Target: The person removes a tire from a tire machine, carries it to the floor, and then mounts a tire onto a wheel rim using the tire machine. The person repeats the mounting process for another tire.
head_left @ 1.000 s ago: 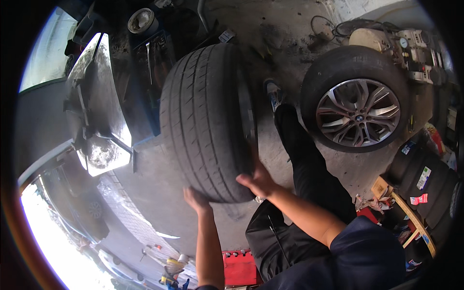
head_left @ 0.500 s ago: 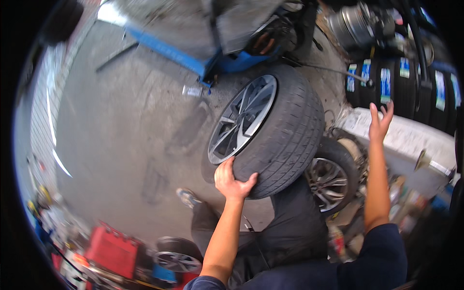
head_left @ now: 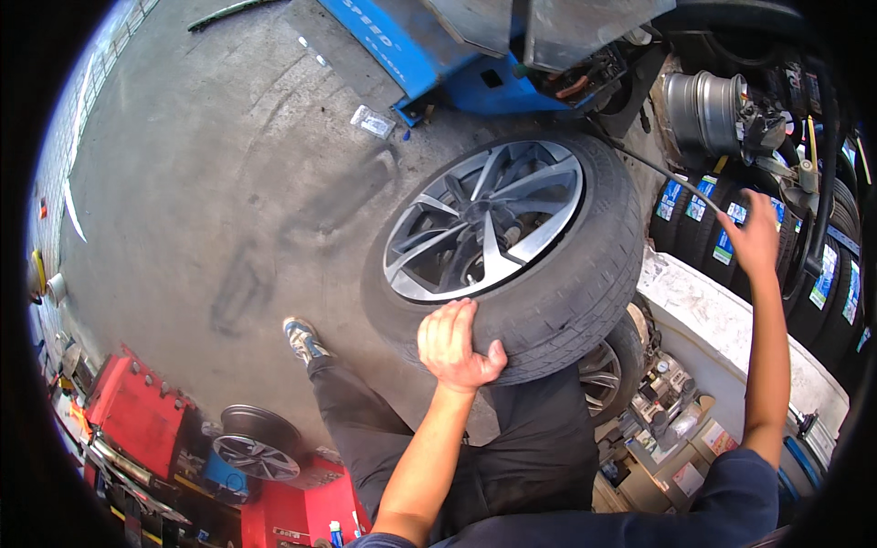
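A car wheel [head_left: 534, 260], a black tyre on a silver and black spoked rim, stands tilted in front of my legs with the spokes facing up and left. My left hand [head_left: 457, 347] grips its near side, fingers over the sidewall by the rim's edge and thumb toward the tread. Off to the right, my right hand [head_left: 756, 239] is raised with thumb and fingers apart. It is beside the end of a long metal bar [head_left: 662, 169] that runs out from behind the wheel; whether the fingers touch it is unclear.
A blue machine [head_left: 393, 55] stands beyond the wheel. Labelled tyres [head_left: 731, 251] line the right, behind a white ledge [head_left: 694, 283]. A second wheel [head_left: 603, 374] is by my right leg. Red cabinets [head_left: 137, 411] and a bare rim [head_left: 260, 447] sit lower left.
The wheel has tipped so its spoked face shows more. My left hand stays on it. My right hand has come to the bar's end. The view has shifted.
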